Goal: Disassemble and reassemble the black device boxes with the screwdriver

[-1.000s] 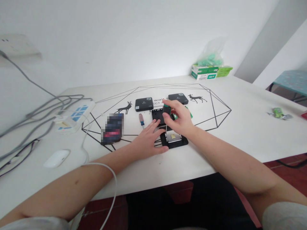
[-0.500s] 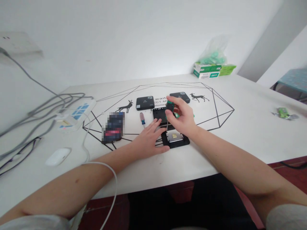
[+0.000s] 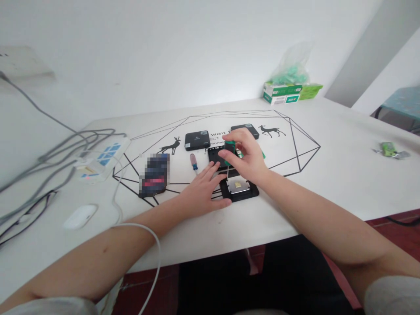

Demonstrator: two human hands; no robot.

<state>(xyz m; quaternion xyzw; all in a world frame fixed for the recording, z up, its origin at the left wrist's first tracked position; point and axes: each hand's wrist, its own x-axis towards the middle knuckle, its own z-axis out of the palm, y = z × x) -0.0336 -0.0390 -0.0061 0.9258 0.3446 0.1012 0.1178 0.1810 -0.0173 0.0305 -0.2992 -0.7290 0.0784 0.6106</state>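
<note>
My right hand point(image 3: 246, 155) is closed around the dark and green handle of a screwdriver point(image 3: 229, 151). The screwdriver stands nearly upright, its thin shaft reaching the left side of an opened black case half point(image 3: 251, 195). A silver metal plate point(image 3: 238, 185) with a small yellowish pad is set in that half. Flat and spread, my left hand point(image 3: 206, 188) rests at the case's left side, thumb and index finger touching its edge. Just behind lies another black case piece point(image 3: 215, 155), partly covered by my hands. A bit of green circuit board point(image 3: 263, 155) shows behind my right hand.
Two black boxes, one left point(image 3: 197, 140) and one right point(image 3: 250, 130), lie farther back. A second screwdriver point(image 3: 193, 162) and a blurred-out phone point(image 3: 155, 175) are to the left, near a power strip point(image 3: 110, 155) and cables. A white cable point(image 3: 160, 249) crosses my left forearm.
The fingers of my right hand have shifted and curled differently around the screwdriver handle. The screwdriver stays at the same spot. My left hand has hardly moved; the view has tilted slightly.
</note>
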